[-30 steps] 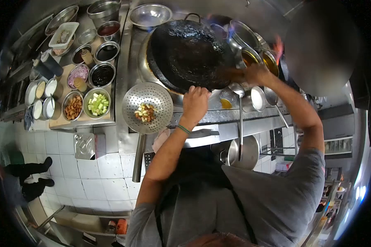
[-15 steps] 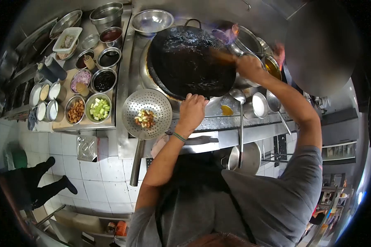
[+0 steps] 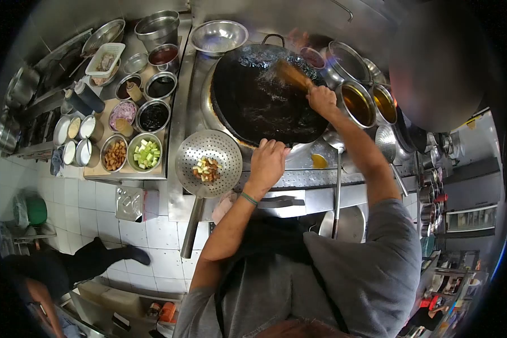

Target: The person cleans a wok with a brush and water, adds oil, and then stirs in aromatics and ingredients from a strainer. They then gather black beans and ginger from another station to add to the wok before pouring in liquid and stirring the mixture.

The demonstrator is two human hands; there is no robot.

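Note:
A large black wok [image 3: 259,107] sits on the burner, tilted, with wet sheen on its far part. My left hand [image 3: 268,160] is closed on the wok's near rim, a green band on its wrist. With my right hand [image 3: 323,101] I grip a wooden-coloured brush [image 3: 293,76], its blurred bristles against the wok's inner surface. Left of my left hand, a perforated strainer [image 3: 208,149] holds a small heap of diced food [image 3: 207,169]. A long-handled ladle [image 3: 337,169] lies right of my left hand.
Bowls of celery [image 3: 146,154], browned cubes [image 3: 114,155] and chopped onion [image 3: 123,114] stand at left beside dark sauces. Pots of amber liquid [image 3: 357,106] are at right. A metal bowl [image 3: 219,37] stands behind. Another person [image 3: 84,262] is at lower left.
My right hand and the brush have moved left and farther into the wok. My left hand stays at the rim. The other person has shifted, and the whole view has moved slightly.

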